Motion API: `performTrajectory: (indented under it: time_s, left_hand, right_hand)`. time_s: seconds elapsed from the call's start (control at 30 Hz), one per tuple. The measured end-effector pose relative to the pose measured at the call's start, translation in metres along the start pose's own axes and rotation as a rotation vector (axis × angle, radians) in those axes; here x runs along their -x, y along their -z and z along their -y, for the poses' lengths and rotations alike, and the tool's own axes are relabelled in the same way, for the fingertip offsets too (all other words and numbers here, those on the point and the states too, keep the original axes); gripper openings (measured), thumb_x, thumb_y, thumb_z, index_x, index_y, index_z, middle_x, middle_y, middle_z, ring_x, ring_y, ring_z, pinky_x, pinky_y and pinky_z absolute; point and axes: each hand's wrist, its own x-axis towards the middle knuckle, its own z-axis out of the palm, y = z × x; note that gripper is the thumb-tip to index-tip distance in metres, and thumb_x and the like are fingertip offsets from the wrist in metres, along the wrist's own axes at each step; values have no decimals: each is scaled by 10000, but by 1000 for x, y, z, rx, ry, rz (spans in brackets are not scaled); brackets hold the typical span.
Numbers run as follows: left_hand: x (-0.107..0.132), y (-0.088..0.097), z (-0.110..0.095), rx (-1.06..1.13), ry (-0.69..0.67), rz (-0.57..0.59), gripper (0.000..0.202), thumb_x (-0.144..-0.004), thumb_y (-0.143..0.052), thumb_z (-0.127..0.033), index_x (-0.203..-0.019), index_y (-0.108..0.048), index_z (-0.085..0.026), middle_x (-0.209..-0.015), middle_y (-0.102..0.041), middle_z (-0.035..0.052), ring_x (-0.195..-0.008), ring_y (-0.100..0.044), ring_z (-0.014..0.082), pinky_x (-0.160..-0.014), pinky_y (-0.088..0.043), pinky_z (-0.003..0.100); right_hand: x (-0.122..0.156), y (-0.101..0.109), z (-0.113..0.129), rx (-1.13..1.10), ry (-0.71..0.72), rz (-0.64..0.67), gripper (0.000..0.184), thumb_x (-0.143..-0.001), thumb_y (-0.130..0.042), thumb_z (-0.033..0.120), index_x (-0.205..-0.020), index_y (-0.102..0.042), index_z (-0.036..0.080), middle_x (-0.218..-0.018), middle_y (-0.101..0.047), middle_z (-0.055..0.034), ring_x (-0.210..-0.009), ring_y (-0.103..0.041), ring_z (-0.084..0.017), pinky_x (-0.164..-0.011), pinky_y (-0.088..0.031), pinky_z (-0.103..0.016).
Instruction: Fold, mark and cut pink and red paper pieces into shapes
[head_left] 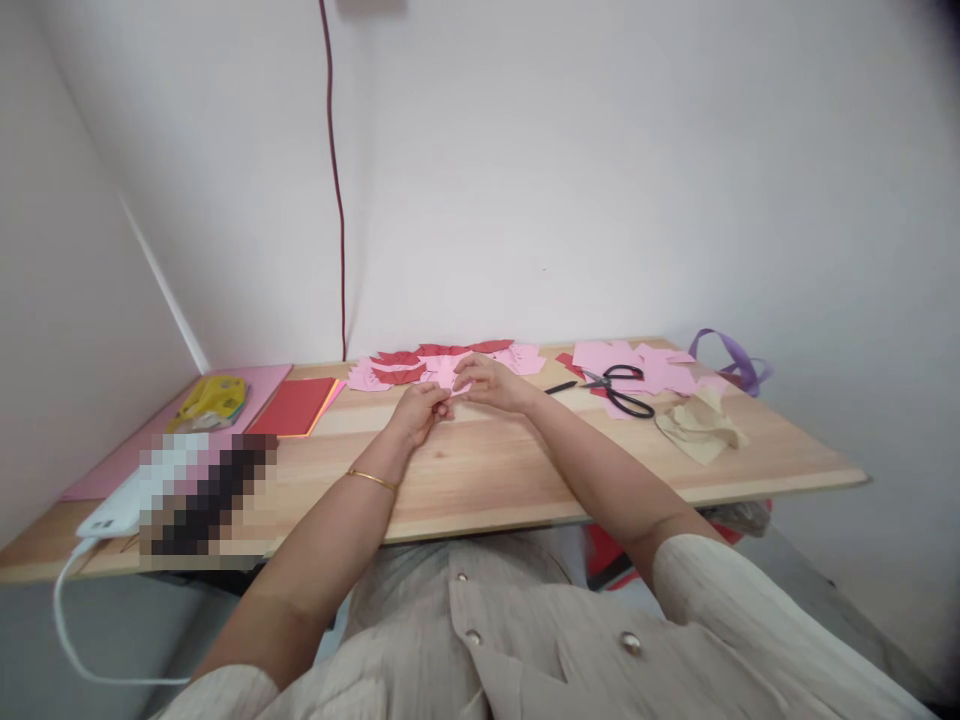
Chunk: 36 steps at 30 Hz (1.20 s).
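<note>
A small piece of pink paper (445, 373) is held up between my two hands, over the middle of the wooden table. My left hand (422, 412) pinches its lower edge, thumb and fingers together. From the other side, the curled fingers of my right hand (491, 384) close on the same paper and cover part of it. Just behind my hands lie fringed pink paper pieces (369, 376) and red paper pieces (399, 376), spread in a row along the wall. Fine detail on the held piece is too small to make out.
Right of my hands lie a black pen (560, 387), black-handled scissors (628, 390), pink scraps (664, 370), crumpled tan paper (699, 426) and purple ribbon (731, 358). Leftward are red sheets (292, 407), a yellow packet (210, 403) and a white power strip (112, 508) with a cable.
</note>
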Motion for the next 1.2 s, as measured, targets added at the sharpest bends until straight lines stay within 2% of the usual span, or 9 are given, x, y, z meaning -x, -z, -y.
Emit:
performTrajectory:
  time_s: [0.1, 0.2, 0.37, 0.63, 0.83, 1.0, 1.2]
  left_hand:
    - [1, 0, 0, -1, 29, 43, 206, -586, -713, -187, -565, -510, -158, -549, -574, -1, -453, -477, 75, -536, -494, 265]
    - [1, 0, 1, -35, 49, 81, 163, -576, -695, -162, -577, -533, -149, -584, -603, 15, -485, -515, 85, -549, -492, 260]
    - [1, -1, 2, -122, -13, 41, 148, -567, -676, -160, -548, -530, -144, -569, -608, 22, -483, -526, 88, -546, -478, 248]
    - [7, -10, -2, -172, -69, 50, 141, -583, -683, -192, -543, -557, -142, -571, -595, 21, -503, -532, 98, -556, -466, 251]
    - [9, -12, -3, -245, -100, 16, 210, -579, -749, -252, -549, -574, -140, -522, -558, 1, -495, -511, 91, -554, -445, 238]
    - [5, -9, 1, -229, -88, 2, 240, -585, -751, -289, -555, -563, -143, -558, -594, 16, -503, -526, 96, -558, -452, 245]
    - [5, -9, 1, -211, -111, -20, 253, -580, -746, -275, -550, -526, -154, -551, -583, 3, -498, -523, 94, -569, -457, 251]
  right_hand:
    - [0, 2, -5, -32, -26, 9, 128, -776, -666, 316, -829, -691, 203, -1006, -584, -75, -1020, -562, -189, -895, -468, -348]
    - [0, 6, -8, -68, -62, 27, 168, -763, -676, 349, -819, -695, 191, -1043, -609, -86, -1017, -572, -194, -861, -473, -331]
    - [0, 5, -10, -102, -125, 57, 207, -786, -629, 358, -849, -675, 167, -913, -653, -60, -869, -598, -164, -803, -461, -307]
    - [-1, 2, -7, -199, -206, -30, 180, -736, -649, 337, -794, -627, 168, -781, -634, -15, -762, -580, -147, -710, -450, -273]
    - [-1, 0, -4, -203, -225, -74, 184, -735, -643, 343, -780, -602, 169, -775, -609, -9, -744, -568, -136, -702, -451, -270]
    - [-3, -4, -3, -273, -278, -183, 283, -662, -707, 331, -841, -552, 175, -867, -586, -17, -767, -570, -132, -707, -472, -278]
    - [-3, -6, -2, -271, -306, -195, 295, -668, -697, 330, -866, -540, 179, -820, -586, -1, -715, -564, -119, -671, -471, -265]
